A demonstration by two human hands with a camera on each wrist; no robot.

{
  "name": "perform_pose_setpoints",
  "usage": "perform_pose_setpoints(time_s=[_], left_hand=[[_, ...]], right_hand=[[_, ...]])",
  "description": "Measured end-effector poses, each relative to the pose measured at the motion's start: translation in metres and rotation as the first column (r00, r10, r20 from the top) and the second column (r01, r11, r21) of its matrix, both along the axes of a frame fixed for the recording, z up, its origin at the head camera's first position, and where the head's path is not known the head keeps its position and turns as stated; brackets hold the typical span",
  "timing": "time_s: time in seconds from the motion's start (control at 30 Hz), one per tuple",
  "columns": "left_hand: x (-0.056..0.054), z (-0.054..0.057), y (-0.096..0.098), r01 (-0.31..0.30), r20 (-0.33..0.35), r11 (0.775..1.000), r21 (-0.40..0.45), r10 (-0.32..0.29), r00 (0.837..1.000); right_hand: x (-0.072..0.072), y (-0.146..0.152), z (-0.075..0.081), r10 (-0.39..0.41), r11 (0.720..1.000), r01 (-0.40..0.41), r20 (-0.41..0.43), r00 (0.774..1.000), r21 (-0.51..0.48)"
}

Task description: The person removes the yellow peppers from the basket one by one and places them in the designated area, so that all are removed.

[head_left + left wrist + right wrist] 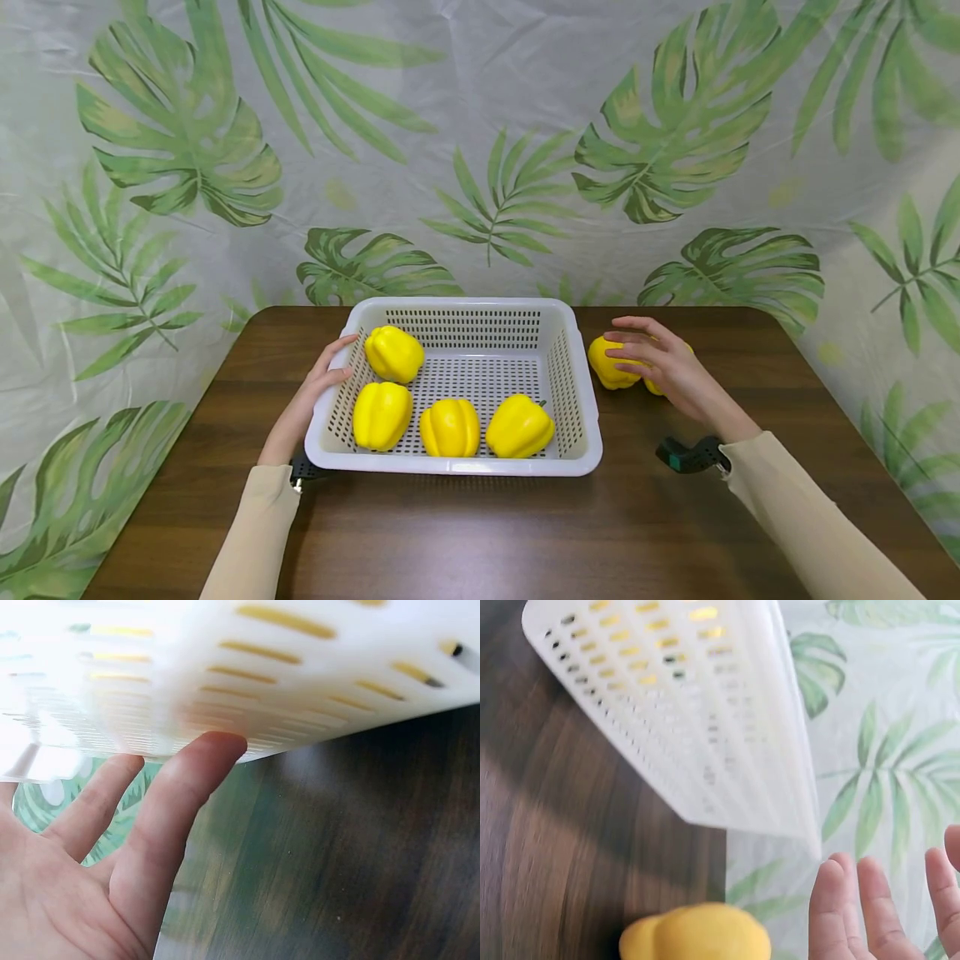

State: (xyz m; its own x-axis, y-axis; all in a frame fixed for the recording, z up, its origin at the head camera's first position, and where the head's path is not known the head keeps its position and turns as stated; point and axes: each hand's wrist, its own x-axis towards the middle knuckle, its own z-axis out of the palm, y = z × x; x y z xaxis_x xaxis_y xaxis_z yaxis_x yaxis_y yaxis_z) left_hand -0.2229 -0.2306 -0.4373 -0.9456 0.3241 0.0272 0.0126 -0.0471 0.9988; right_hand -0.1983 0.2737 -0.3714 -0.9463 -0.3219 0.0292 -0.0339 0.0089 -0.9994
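A white perforated plastic basket holds several yellow bell peppers along its left and near sides. My left hand touches the basket's left side, with thumb and finger tips against the outer wall in the left wrist view. Right of the basket, my right hand hovers over the peppers on the table with its fingers spread, holding nothing. One yellow bell pepper shows beside its fingers; more yellow behind the hand is mostly hidden. In the right wrist view, a pepper lies below the fingers.
The basket stands near the back of a dark wooden table. Directly behind the table hangs a pale cloth printed with green leaves. Each wrist wears a black strap, with the right wrist's device hanging under the forearm.
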Motion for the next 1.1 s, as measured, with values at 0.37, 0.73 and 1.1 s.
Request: perform_pose_setpoints(time_s=[0.37, 0.73, 1.1], left_hand=[[0.006, 0.002, -0.003, 0.019, 0.012, 0.998, -0.064, -0.018, 1.000], [0.000, 0.000, -0.001, 0.006, -0.008, 1.000, -0.016, -0.006, 1.000], [0.004, 0.001, -0.002, 0.010, 0.005, 0.999, -0.047, -0.010, 1.000]], right_hand=[[0.006, -0.027, 0.008, 0.058, 0.998, -0.058, 0.026, 0.998, 0.028], [0.014, -0.052, 0.015, 0.124, 0.992, -0.125, 0.038, 0.992, 0.032], [0.020, -0.074, 0.018, 0.183, 0.977, -0.192, 0.100, 0.978, 0.095]])
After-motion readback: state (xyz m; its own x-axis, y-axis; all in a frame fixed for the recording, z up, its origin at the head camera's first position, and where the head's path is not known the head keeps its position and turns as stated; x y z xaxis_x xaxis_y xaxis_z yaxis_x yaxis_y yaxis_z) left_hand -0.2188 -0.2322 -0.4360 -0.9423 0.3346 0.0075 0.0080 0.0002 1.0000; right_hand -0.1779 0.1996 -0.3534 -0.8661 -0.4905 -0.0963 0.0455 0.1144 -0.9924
